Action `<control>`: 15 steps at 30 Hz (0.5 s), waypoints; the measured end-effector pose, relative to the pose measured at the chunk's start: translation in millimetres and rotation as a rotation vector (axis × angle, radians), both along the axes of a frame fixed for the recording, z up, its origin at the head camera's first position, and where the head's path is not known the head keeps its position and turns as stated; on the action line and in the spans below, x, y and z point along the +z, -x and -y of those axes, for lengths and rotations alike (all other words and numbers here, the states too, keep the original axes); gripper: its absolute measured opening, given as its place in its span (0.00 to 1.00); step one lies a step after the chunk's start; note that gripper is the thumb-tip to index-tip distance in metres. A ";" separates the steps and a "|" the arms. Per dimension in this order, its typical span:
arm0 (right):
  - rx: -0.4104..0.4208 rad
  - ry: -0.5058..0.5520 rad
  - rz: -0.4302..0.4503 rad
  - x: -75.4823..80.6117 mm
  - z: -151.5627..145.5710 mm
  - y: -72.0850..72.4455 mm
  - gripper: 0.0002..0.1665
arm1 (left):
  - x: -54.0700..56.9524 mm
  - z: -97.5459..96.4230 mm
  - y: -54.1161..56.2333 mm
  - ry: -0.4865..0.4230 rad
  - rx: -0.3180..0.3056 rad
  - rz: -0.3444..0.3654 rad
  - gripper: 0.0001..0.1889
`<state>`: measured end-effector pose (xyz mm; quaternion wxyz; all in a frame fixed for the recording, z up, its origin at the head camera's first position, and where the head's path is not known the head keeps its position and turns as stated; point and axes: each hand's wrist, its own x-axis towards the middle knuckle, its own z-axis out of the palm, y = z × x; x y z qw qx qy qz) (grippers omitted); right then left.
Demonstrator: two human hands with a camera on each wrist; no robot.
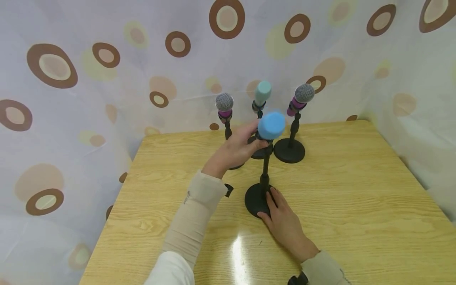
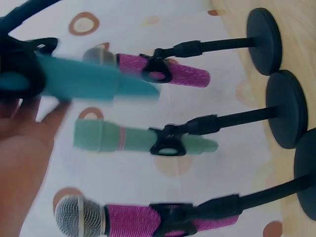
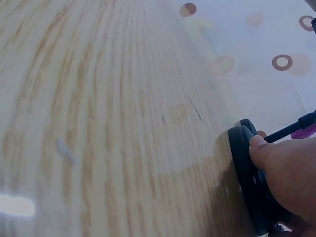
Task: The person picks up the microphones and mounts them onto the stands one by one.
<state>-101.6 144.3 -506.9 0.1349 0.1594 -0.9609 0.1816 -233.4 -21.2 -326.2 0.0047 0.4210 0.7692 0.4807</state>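
Observation:
A microphone with a light blue head (image 1: pixel 272 125) sits in the clip of a black desk stand (image 1: pixel 265 168), nearest on the table. My left hand (image 1: pixel 236 148) grips it at the clip, thumb in front. In the left wrist view its teal body (image 2: pixel 98 79) is blurred. My right hand (image 1: pixel 285 219) rests on that stand's round base (image 1: pixel 254 200), its extended fingers beside the post. The right wrist view shows the thumb (image 3: pixel 261 150) against the top of the base.
Behind stand a mint green microphone (image 1: pixel 263 92) and two magenta ones with silver mesh heads, left (image 1: pixel 224 103) and right (image 1: pixel 304 94), each on a black stand. A small black piece (image 1: pixel 228 190) shows by the left cuff. A patterned curtain (image 1: pixel 199 83) backs the wooden table (image 1: pixel 356 190).

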 end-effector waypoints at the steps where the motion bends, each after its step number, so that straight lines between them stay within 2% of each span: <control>1: -0.002 0.001 0.006 0.4 0.0 -0.4 0.39 | -1.6 -0.9 -0.5 -0.005 0.003 0.000 0.31; 7: -0.009 -0.003 0.007 0.0 -0.6 -1.0 0.40 | -8.2 -3.9 -8.0 -0.048 0.044 0.032 0.31; 10: -0.011 0.004 -0.014 -1.2 -0.7 -1.0 0.39 | -13.9 -5.9 -12.0 -0.107 0.041 0.079 0.32; 12: -0.009 0.008 -0.023 -1.7 -0.5 -1.1 0.39 | -21.3 -6.9 -15.9 -0.148 0.079 0.092 0.30; 15: -0.003 0.011 -0.027 -2.6 -0.6 -0.6 0.39 | -38.3 -8.2 -25.8 -0.224 0.174 0.095 0.26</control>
